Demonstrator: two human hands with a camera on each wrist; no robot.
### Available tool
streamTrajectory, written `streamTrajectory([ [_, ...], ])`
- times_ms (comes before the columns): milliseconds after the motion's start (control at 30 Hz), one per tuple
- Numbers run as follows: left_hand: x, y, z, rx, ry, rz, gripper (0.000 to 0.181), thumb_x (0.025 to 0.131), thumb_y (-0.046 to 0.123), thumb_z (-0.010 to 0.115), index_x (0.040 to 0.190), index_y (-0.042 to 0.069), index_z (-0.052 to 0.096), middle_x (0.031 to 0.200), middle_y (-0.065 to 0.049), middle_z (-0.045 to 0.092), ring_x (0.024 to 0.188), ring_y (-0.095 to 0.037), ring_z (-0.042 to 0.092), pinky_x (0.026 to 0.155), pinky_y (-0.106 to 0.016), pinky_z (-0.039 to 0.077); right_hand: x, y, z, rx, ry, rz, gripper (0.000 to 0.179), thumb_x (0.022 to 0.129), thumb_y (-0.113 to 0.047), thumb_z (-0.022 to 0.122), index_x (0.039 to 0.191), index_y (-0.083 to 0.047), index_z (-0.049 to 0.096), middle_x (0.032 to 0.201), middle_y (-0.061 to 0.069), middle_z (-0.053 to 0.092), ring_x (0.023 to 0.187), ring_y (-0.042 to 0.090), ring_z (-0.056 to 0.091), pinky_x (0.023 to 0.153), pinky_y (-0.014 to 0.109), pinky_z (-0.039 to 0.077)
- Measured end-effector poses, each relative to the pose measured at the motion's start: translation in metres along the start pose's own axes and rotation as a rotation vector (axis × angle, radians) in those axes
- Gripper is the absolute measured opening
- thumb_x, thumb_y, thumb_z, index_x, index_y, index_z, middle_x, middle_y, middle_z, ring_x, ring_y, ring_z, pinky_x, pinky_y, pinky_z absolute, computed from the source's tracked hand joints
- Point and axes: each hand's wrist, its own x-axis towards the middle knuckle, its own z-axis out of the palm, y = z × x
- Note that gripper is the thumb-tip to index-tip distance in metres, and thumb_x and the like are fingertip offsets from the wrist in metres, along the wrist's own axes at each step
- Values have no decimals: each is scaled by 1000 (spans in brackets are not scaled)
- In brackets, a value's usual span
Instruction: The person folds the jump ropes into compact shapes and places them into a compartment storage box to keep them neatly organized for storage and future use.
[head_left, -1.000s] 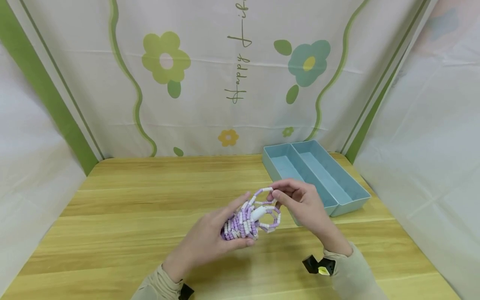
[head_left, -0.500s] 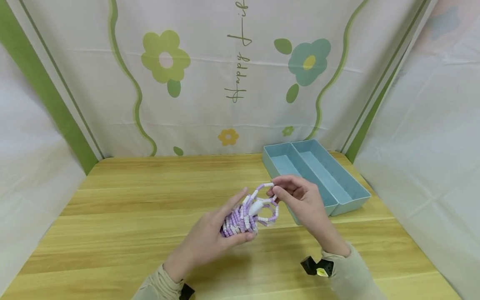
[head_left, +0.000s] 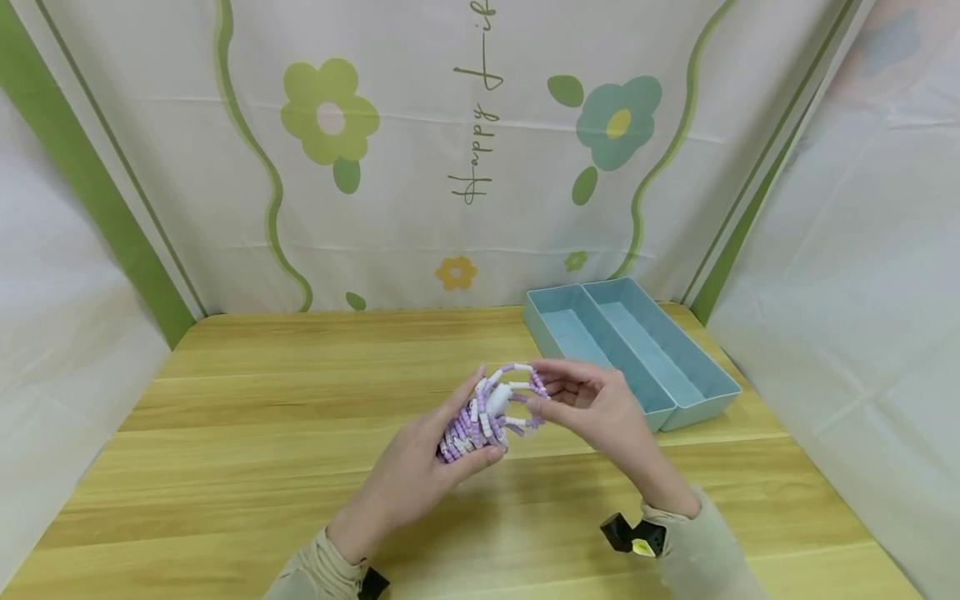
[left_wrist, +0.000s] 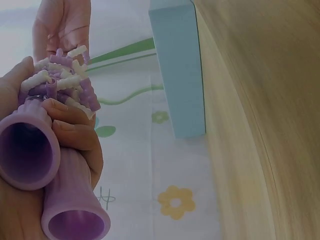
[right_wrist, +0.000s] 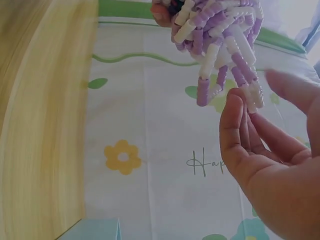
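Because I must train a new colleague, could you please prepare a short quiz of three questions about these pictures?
1. Multiple choice: which hand grips the flared purple handles? A) left B) right C) neither
2. True or false: the beaded rope lies inside a blue tray.
3. Fill in: the beads of this rope are purple and ____.

Key: 1. A, the left hand. 2. False, the beaded rope is held in the left hand. 3. White.

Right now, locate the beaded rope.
In the head view, the beaded rope is below centre, held in the left hand, its loops reaching the right hand.
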Motion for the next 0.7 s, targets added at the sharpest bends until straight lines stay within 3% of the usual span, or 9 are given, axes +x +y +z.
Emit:
streamTrajectory([
  [100, 1, 0, 0, -20, -4, -28, 82, 88, 57, 66, 153, 50, 17, 107, 5, 60, 74, -8, 56, 58, -27, 50, 1, 3, 2, 7, -33, -39, 45, 83, 2, 77, 126, 3, 63, 108, 17, 65, 92, 31, 64, 79, 36, 56],
  [300, 1, -2, 1, -72, -37, -67, 80, 88, 58, 65, 152, 52, 18, 102, 4, 60, 73, -10, 57, 57, -28, 51, 0, 5, 3, 1, -21, -88, 43, 81, 11, 75, 122, 3, 64, 107, 17, 62, 88, 30, 64, 76, 33, 56],
  [700, 1, -1, -1, -99, -78, -102, 78, 88, 58, 65, 151, 55, 19, 98, 1, 61, 69, -12, 59, 55, -29, 52, -1, 1, -1, -150, 0, -5, 35, 79, -8, 84, 111, -6, 70, 99, 6, 68, 83, 26, 65, 73, 35, 56],
])
